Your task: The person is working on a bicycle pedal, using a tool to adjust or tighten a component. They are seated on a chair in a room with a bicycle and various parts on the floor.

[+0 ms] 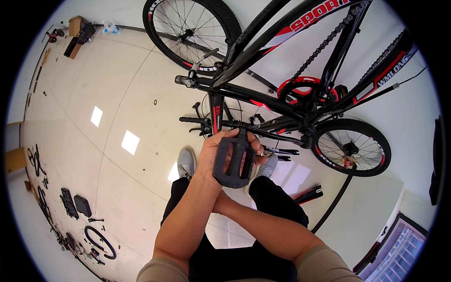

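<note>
My left hand [209, 152] is closed around a black bicycle pedal [235, 162], its thumb near the pedal's upper end. Fingertips show past the pedal's right side. The pedal's spindle end meets a black crank arm [272, 134], which runs right toward the lower part of a black and red bicycle frame [277, 110]. My right forearm crosses behind my left wrist. Only the wrist end of my right hand [225, 201] shows; its fingers are hidden behind my left hand and the pedal. Above the crank sits a red and black chainring [307, 89] with a chain [324, 44].
One spoked wheel [190, 35] stands beyond the frame, another [352, 148] at right. A handlebar grip [191, 120] lies left of the pedal. Several bicycle parts, including a black ring [100, 242], lie on the left floor. A cardboard box [76, 26] stands far left.
</note>
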{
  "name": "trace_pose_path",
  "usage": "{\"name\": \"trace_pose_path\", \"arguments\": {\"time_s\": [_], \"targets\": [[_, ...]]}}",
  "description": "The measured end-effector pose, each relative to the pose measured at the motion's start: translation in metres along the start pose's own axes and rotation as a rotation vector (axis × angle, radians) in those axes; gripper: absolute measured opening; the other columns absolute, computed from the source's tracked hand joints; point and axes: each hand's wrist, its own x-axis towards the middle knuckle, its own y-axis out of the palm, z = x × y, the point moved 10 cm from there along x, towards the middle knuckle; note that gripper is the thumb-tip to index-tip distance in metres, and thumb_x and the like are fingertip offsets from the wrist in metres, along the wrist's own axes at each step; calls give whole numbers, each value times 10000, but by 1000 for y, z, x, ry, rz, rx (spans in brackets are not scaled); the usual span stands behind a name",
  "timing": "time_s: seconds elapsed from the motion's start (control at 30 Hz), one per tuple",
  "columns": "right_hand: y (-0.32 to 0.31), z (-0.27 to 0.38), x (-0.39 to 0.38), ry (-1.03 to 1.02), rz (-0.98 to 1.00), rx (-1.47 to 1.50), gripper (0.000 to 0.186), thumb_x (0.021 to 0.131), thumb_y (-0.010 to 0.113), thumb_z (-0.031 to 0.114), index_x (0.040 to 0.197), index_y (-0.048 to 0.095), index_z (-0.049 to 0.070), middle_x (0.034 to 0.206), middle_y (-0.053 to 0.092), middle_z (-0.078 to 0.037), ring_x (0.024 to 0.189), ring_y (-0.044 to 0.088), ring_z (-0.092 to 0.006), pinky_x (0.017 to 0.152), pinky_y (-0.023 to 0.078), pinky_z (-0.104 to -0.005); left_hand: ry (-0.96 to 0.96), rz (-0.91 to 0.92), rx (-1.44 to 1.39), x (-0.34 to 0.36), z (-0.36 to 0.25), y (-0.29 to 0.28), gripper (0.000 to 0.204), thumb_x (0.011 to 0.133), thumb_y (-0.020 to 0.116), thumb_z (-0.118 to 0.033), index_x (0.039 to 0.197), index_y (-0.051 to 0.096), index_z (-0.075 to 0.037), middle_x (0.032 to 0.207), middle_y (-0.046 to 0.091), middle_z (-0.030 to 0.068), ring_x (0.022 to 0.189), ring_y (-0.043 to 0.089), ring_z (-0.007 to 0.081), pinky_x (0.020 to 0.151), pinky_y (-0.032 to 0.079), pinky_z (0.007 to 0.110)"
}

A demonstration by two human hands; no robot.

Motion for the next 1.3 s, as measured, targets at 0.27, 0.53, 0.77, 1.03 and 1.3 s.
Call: {"name": "trace_pose_path", "arguments": {"time_s": [0.27,0.53,0.77,1.03,1.3], "targets": [[3,5,7,-41,31,6,600,874,618,465,1371,507,148,1439,489,-129,1344,440,-297,1064,408,-412,-47,-56,119,1,-7,-27,338,897,636,-301,954,682,29,903,683,176,847,645,273,853,513,481],[-1,10,10,-15,-35,77,382,834,699,267,1136,576,68,1201,577,-124,1184,515,-276,1033,393,-395,-40,-1,247,-4,-11,-8,429,934,607,-366,1030,658,49,901,657,166,819,617,240,830,516,435],[-6,11,5,94,10,151,445,833,709,304,1193,575,78,1272,563,-125,1244,491,-278,1073,369,-390,22,-108,208,-6,-16,-30,412,902,614,-329,1046,675,53,871,674,205,785,575,295,822,473,507],[-13,26,11,55,15,97,447,853,681,320,1214,571,79,1262,576,-131,1217,523,-284,1015,421,-412,-34,-234,133,-13,-21,-29,369,886,635,-254,1033,657,84,890,676,236,869,665,353,712,603,538],[-26,33,8,13,-77,119,351,906,561,321,1116,647,53,1187,657,-166,1157,588,-328,948,472,-438,-44,-213,153,-10,-22,-23,545,905,472,-359,1122,611,121,1000,655,275,897,660,397,667,610,533]]}}
